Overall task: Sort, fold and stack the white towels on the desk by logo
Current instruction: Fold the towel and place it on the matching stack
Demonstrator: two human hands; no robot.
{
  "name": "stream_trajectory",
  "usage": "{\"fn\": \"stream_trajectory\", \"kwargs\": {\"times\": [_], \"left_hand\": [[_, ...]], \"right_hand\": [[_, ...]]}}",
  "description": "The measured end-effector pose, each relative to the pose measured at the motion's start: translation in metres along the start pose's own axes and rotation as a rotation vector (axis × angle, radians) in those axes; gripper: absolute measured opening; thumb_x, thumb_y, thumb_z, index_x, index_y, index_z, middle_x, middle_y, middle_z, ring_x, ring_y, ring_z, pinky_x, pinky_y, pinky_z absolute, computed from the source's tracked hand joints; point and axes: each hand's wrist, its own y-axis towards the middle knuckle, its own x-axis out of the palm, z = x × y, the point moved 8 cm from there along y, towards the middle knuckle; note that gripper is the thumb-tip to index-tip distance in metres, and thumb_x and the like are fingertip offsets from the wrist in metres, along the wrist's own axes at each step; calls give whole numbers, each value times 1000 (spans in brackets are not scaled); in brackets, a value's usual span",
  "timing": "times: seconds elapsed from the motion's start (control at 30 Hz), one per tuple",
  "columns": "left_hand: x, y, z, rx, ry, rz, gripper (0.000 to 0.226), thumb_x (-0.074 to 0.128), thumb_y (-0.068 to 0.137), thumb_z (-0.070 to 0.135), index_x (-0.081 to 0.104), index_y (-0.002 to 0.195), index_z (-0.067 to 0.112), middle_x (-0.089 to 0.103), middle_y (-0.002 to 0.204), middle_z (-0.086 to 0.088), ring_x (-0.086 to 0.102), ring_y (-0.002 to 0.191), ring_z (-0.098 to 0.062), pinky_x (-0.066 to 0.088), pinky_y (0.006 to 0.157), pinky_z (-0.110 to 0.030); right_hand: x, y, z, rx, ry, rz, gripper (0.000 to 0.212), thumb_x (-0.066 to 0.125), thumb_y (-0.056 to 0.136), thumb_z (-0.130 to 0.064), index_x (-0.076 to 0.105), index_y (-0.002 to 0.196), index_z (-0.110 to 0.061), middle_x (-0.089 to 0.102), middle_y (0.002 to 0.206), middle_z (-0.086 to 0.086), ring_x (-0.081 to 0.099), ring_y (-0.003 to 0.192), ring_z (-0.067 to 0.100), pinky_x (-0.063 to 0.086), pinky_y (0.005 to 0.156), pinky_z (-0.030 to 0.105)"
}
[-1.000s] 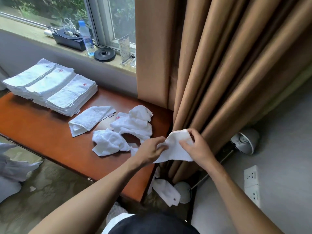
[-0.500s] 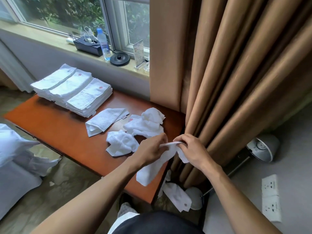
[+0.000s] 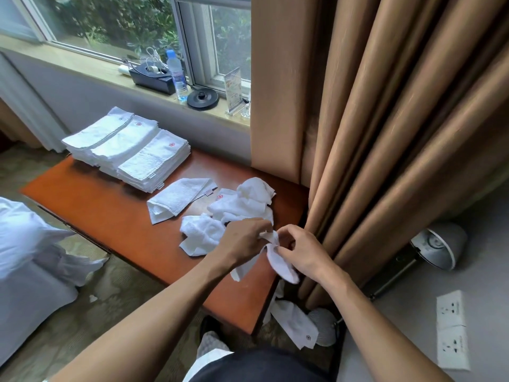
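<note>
Over the right end of the wooden desk (image 3: pixel 110 216), my left hand (image 3: pixel 243 241) and my right hand (image 3: pixel 300 250) both pinch one small white towel (image 3: pixel 278 263), which hangs crumpled below them. Loose crumpled towels (image 3: pixel 242 205) lie just behind my hands, one showing a red logo (image 3: pixel 219 196). A half-folded towel (image 3: pixel 176 198) lies left of them. Three stacks of folded towels (image 3: pixel 129 150) stand side by side at the desk's far left. The two right stacks show red logos, the left one a dark logo.
Brown curtains (image 3: pixel 385 133) hang right beside the desk. A towel with a dark logo (image 3: pixel 296 323) lies on the floor by a fallen lamp (image 3: pixel 438 248). A water bottle (image 3: pixel 176 75), a black box and a kettle base sit on the windowsill. White bedding (image 3: pixel 24 257) is at left.
The held towel was spread between my hands. Both hands have come together and bunched it, so it now hangs down crumpled. The view has shifted to the left.
</note>
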Motion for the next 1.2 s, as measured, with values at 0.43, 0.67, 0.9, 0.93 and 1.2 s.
{"fn": "stream_trajectory", "kwargs": {"times": [0.43, 0.67, 0.9, 0.93, 1.2], "left_hand": [[-29, -19, -59, -335, -238, 40, 12, 80, 78, 20, 71, 85, 19, 72, 84, 1, 65, 86, -22, 51, 73, -37], [-19, -14, -33, -240, -493, 42, 19, 74, 77, 6, 67, 85, 22, 69, 81, 9, 62, 78, -8, 46, 67, -21], [-32, -14, -42, -226, -519, 163, 21, 69, 80, -4, 63, 89, 14, 68, 81, 8, 66, 80, -7, 51, 74, -22], [-32, -16, -44, -231, -512, 176, 20, 68, 81, -4, 61, 89, 13, 67, 79, 6, 65, 78, -9, 51, 72, -23], [-36, -14, -31, -183, -498, 221, 25, 61, 90, -2, 51, 88, 20, 54, 66, 14, 49, 64, -4, 38, 63, -13]], "right_hand": [[13, 6, -9, -11, -105, -9, 21, 57, 96, -17, 67, 112, -26, 63, 109, -11, 63, 103, 11, 51, 91, 37], [25, 10, -26, -37, 47, -30, 7, 64, 95, -25, 66, 99, -30, 65, 99, -13, 63, 89, 9, 53, 84, 38], [17, 10, -22, -7, 204, 23, 8, 68, 96, -19, 69, 94, -27, 73, 89, -10, 66, 81, 9, 56, 78, 37], [15, 9, -21, -5, 231, 42, 10, 69, 95, -20, 68, 95, -30, 72, 87, -12, 64, 76, 5, 55, 75, 33], [-2, 7, -35, -73, 388, 190, 18, 70, 98, -27, 63, 102, -44, 70, 90, -16, 67, 85, 5, 53, 73, 17]]}}
